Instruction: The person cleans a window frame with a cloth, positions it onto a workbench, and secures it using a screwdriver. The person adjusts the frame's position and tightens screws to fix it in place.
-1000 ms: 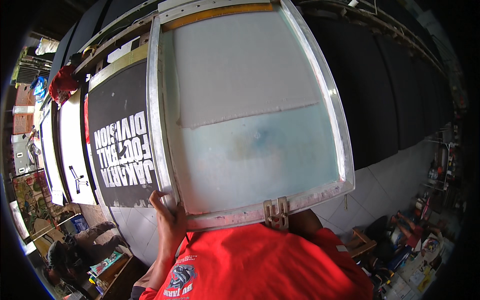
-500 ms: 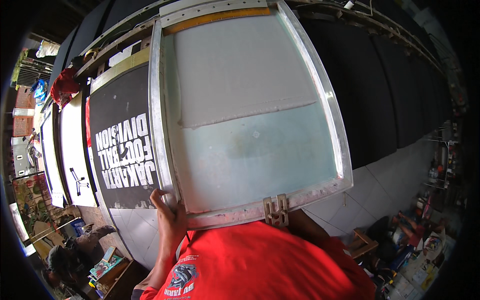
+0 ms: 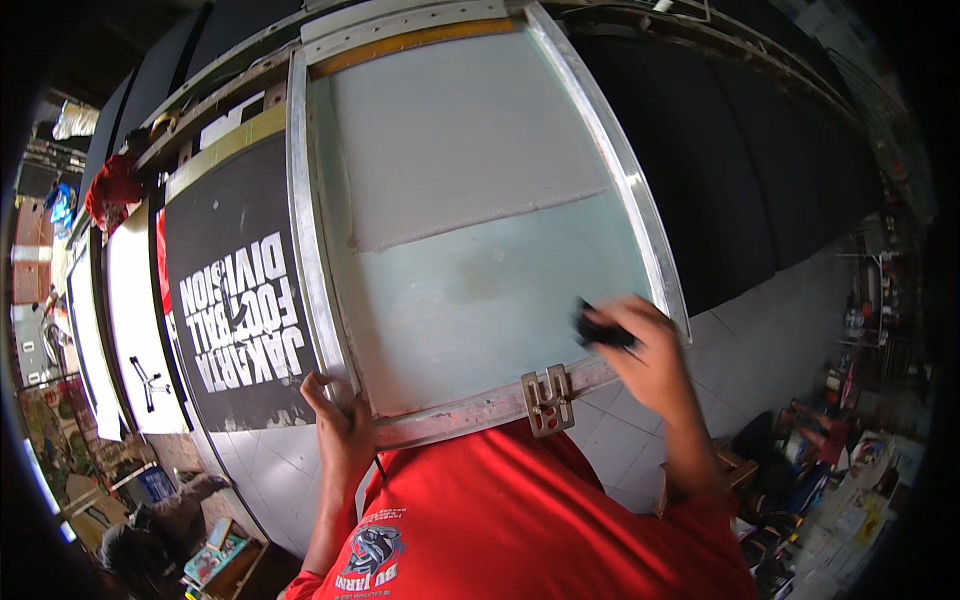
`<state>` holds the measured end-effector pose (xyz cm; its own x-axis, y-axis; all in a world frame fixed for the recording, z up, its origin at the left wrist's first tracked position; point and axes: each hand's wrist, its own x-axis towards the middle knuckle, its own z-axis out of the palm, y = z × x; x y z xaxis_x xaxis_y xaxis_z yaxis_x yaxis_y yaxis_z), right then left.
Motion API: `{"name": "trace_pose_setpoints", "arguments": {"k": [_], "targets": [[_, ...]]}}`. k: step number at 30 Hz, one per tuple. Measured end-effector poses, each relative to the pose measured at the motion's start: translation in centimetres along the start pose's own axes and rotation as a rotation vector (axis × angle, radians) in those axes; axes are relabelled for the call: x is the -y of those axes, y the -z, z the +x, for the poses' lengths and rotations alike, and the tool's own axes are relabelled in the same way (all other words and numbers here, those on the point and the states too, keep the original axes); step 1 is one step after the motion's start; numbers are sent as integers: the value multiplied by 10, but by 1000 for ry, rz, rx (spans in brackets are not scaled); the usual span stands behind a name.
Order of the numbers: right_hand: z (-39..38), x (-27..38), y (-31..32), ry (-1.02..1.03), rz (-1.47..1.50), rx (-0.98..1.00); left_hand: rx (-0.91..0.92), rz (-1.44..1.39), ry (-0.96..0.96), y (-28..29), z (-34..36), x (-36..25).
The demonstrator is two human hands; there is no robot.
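A screen-printing frame (image 3: 301,215) with metal rails lies in front of me. Pale grey covers the far part of its mesh, ending in a ragged line; the near part (image 3: 450,330) is bluish green with a darker smudge. My left hand (image 3: 345,425) is closed round the near left corner, thumb on top. Above the near right part of the mesh is my right hand (image 3: 648,350), its fingers closed on a small black object (image 3: 600,328). Motion blur hides what kind of object it is. Next to that hand, a slotted metal bracket (image 3: 548,402) sits on the near rail.
Left of the frame lies a black fabric panel (image 3: 235,180) with white block lettering, beside a white board (image 3: 140,290). Dark panels (image 3: 720,170) fill the right side. A person (image 3: 140,550) is low at the left. Shelves and clutter line the right edge.
My right hand has come up from below the near rail to over the mesh, now carrying the black object. My left hand keeps its grip. The view has shifted slightly.
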<state>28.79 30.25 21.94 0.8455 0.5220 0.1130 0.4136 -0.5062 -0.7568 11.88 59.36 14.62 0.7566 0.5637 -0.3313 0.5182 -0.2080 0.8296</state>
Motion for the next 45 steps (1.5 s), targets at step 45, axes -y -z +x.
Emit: {"name": "trace_pose_setpoints", "arguments": {"k": [45], "targets": [[-41, -50, 42, -376, 1355, -599, -83, -7, -202, 0, 13, 50]]}}
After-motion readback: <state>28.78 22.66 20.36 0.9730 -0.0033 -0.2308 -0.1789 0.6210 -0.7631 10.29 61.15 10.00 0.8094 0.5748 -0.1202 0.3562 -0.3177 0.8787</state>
